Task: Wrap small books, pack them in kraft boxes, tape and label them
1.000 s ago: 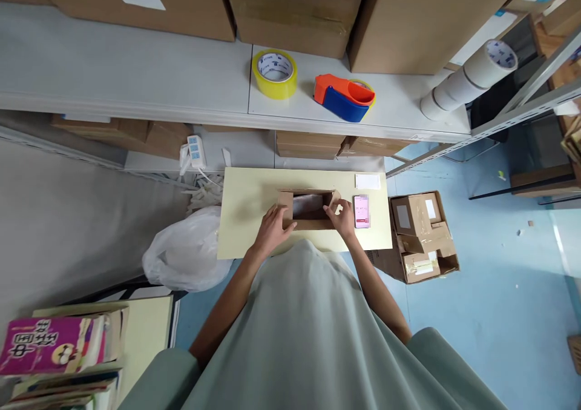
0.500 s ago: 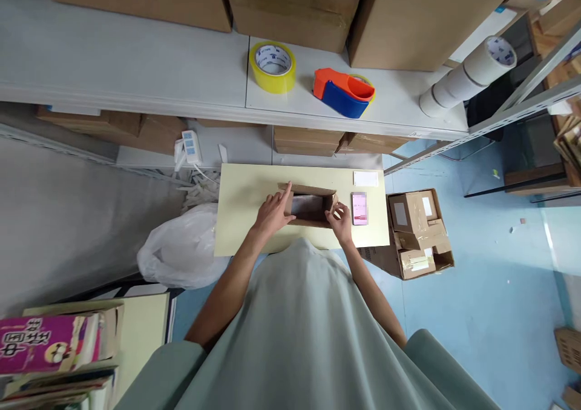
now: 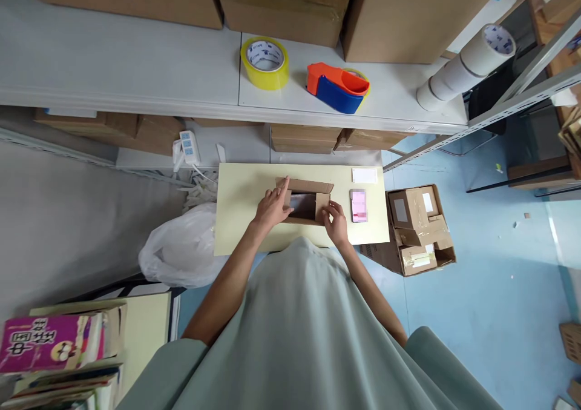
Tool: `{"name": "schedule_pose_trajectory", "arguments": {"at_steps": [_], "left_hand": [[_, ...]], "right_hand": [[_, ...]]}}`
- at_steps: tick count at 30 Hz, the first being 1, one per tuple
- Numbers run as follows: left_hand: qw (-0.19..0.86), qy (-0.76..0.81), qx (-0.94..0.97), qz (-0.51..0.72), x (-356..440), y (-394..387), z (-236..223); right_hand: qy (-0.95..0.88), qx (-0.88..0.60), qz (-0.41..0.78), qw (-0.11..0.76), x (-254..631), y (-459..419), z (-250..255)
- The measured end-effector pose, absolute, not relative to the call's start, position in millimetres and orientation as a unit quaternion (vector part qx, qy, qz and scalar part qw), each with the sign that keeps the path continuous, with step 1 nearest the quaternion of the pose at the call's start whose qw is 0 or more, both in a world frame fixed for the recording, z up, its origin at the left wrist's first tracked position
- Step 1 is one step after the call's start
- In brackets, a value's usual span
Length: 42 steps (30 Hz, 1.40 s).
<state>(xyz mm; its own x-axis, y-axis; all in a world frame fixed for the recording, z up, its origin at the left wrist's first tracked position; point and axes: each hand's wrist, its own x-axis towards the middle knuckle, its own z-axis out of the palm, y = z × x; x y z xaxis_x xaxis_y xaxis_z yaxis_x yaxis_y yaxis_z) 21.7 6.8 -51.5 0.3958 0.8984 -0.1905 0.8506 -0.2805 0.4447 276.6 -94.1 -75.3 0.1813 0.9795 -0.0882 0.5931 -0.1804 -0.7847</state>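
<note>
A small open cardboard box point(image 3: 313, 186) sits on the pale yellow tabletop point(image 3: 240, 183), its long far flap raised. Inside it looks dark, with something greyish at the bottom that I cannot make out. My left hand point(image 3: 270, 209) lies against the box's left end, index finger stretched toward the far corner and thumb spread along the near side. At the right end, the fingers of my right hand point(image 3: 336, 223) are bent and closed on the short end flap, which leans inward. To the right lie a phone point(image 3: 358, 205) with a pink screen and a white card point(image 3: 364, 175).
On the shelf point(image 3: 181, 65) stand a yellow tape roll point(image 3: 265, 63), an orange and blue tape dispenser point(image 3: 336, 88) and stacked white rolls point(image 3: 467, 68). A carton of boxes point(image 3: 420, 228) is on the floor at right. A white plastic bag point(image 3: 181, 246) and books point(image 3: 54, 343) are at left.
The right end flap has folded inward over the opening, pushed by my right hand. The far flap shows more of its face. My left hand stays at the left end.
</note>
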Motion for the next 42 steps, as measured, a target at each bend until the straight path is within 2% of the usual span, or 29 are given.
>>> {"name": "schedule_pose_trajectory", "arguments": {"at_steps": [4, 9, 15, 24, 38, 42], "left_hand": [[0.290, 0.544, 0.783, 0.083, 13, -5, -47], [0.358, 0.520, 0.764, 0.128, -3, -26, -46], [0.342, 0.557, 0.733, 0.188, -12, -38, -61], [0.320, 0.595, 0.699, 0.236, -4, -29, -76], [0.311, 0.712, 0.567, 0.276, 28, -50, -83], [0.343, 0.733, 0.497, 0.315, 28, -57, -83]], "right_hand": [[-0.562, -0.697, 0.333, 0.295, 284, -91, -72], [-0.576, -0.644, 0.416, 0.283, 307, -89, -68], [-0.534, -0.632, 0.465, 0.316, 315, -88, -56], [-0.538, -0.689, 0.361, 0.324, 301, -74, -66], [-0.459, -0.710, 0.389, 0.366, 287, -90, -83], [-0.421, -0.737, 0.383, 0.366, 287, -94, -88]]}}
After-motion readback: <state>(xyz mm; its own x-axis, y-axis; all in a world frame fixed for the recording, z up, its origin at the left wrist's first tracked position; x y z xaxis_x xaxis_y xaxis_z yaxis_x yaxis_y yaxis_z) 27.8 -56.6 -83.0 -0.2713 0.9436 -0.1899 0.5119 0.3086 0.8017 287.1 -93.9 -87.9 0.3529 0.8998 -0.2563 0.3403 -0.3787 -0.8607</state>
